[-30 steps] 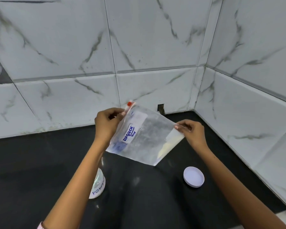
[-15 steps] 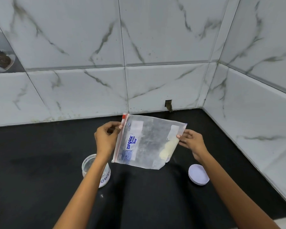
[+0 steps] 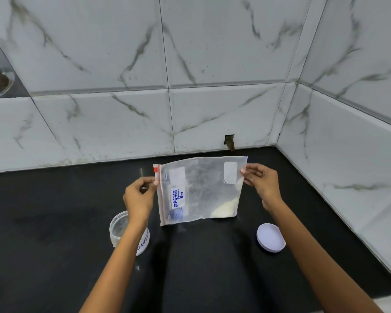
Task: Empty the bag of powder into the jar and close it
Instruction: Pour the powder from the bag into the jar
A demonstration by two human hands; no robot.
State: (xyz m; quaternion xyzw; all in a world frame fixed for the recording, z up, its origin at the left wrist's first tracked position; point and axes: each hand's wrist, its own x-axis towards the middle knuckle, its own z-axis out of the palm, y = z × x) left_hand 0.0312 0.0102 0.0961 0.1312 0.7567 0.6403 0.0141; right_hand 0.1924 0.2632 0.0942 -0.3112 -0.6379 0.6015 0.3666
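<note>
I hold a clear zip freezer bag (image 3: 201,190) sideways above the black counter. Its red zip strip runs down the left edge. A small heap of pale powder (image 3: 225,210) sits in the bag's lower right corner. My left hand (image 3: 139,197) pinches the zip edge near the red tab. My right hand (image 3: 261,184) pinches the opposite edge, near the top. Below my left wrist stands an open clear jar (image 3: 120,229) with a handwritten label, partly hidden by my forearm. Its white lid (image 3: 270,237) lies flat on the counter at the right.
The black counter (image 3: 54,233) ends at marble-patterned tiled walls behind and to the right, forming a corner. A small dark notch (image 3: 229,141) shows at the base of the back wall.
The bag has turned from tilted to nearly level and stretched wider between my hands. The powder has slid down into the lower right corner. The jar has come out from behind my left arm.
</note>
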